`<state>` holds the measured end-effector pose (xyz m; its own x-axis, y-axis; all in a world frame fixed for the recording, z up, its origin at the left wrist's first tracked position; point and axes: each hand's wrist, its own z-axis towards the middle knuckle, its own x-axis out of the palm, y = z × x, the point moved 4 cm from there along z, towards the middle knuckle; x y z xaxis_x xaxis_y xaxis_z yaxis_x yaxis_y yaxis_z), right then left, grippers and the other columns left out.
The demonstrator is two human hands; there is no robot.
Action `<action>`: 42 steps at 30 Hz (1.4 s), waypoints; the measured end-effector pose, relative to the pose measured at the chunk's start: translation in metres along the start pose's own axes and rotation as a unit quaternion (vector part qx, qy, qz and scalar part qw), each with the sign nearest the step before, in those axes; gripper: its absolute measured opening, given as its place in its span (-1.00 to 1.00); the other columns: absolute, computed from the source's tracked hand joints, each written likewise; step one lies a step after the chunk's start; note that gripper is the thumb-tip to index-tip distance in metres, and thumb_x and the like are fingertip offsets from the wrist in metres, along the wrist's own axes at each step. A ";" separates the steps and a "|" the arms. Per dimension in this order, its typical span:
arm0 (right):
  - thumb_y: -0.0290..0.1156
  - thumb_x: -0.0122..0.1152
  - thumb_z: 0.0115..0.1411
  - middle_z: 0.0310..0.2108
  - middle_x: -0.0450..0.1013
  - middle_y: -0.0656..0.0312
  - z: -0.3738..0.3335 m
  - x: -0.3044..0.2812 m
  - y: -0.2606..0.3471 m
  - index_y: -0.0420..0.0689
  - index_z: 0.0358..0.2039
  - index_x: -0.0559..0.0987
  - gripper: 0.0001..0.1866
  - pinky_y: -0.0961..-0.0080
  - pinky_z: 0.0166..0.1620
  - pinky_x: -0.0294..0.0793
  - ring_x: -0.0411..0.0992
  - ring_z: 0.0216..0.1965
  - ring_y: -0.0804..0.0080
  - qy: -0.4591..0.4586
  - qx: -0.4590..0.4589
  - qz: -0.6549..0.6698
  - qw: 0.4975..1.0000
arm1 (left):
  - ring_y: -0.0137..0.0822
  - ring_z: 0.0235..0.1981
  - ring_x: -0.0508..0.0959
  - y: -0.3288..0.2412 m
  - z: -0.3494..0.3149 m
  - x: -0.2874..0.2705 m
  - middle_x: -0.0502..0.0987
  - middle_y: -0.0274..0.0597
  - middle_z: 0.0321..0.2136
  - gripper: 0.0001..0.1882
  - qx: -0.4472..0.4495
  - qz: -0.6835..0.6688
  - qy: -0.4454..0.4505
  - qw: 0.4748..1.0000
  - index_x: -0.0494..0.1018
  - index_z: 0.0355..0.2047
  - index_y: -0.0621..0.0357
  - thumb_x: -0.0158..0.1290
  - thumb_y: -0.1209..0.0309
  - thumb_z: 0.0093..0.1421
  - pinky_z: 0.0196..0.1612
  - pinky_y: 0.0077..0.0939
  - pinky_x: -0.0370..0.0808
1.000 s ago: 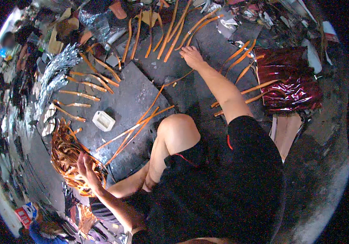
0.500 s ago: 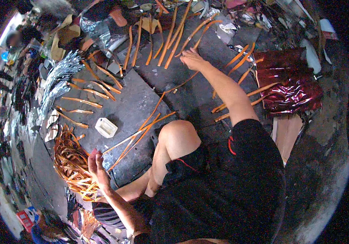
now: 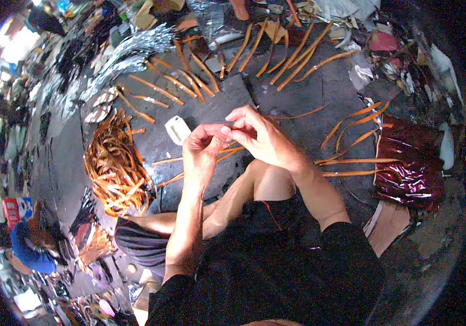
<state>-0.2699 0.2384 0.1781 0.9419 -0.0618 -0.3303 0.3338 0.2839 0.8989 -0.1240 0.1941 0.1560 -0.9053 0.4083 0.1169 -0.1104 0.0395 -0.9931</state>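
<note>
My left hand [image 3: 203,149] and my right hand [image 3: 260,136] meet in front of me above my bent knee [image 3: 265,179]. Their fingertips pinch together on a thin orange strip [image 3: 233,130]. Under the hands a dark slab [image 3: 200,119] lies on the floor with a small white block [image 3: 178,129] on it. A tangled heap of orange strips [image 3: 114,165] lies to the left of my left hand.
Long orange strips fan out across the dark floor at the top [image 3: 292,54] and at the right [image 3: 352,141]. A shiny dark red foil sheet [image 3: 412,168] lies at the right. Silver foil strips [image 3: 129,54] lie at the upper left. A person in blue [image 3: 26,244] crouches at the lower left.
My right hand came back from the far strips and my left hand rose from the tangled heap. Both now meet over my knee on one thin strip. The view shifted.
</note>
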 end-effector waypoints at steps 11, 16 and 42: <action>-0.50 0.27 0.09 -0.44 0.52 0.16 -0.002 0.042 0.029 -0.13 -0.29 0.49 -0.82 0.47 -0.35 0.52 0.55 -0.41 0.35 -0.099 -0.052 0.003 0.994 | -0.47 -0.27 0.53 -0.010 -0.026 -0.044 0.57 -0.25 -0.28 -0.79 0.056 -0.057 -0.017 0.997 0.51 -0.14 0.22 0.07 0.44 0.23 -0.11 -0.59 0.44; -0.57 0.26 0.08 -0.44 0.51 0.18 0.008 0.065 0.037 -0.20 -0.31 0.46 -0.83 0.52 -0.34 0.52 0.53 -0.39 0.46 -0.098 -0.077 -0.014 0.992 | -0.37 -0.13 0.48 0.002 -0.022 -0.056 0.53 -0.16 -0.20 -0.87 0.169 -0.128 -0.040 0.976 0.49 -0.25 0.21 0.04 0.42 0.26 0.01 -0.45 0.38; -0.64 0.29 -0.09 -0.45 0.49 0.22 -0.002 0.067 0.030 -0.13 -0.37 0.49 -0.75 0.46 -0.44 0.50 0.52 -0.48 0.32 -0.050 -0.221 -0.134 0.965 | -0.44 -0.28 0.49 -0.036 -0.032 -0.185 0.47 -0.30 -0.31 -0.82 0.219 -0.244 -0.303 0.895 0.39 -0.18 0.12 0.00 0.31 0.29 -0.30 -0.65 0.53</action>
<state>-0.1970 0.2452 0.1827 0.8306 -0.2747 -0.4843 0.5373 0.6235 0.5679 0.0606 0.1462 0.1701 -0.7467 -0.1350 0.6513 -0.5835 -0.3370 -0.7388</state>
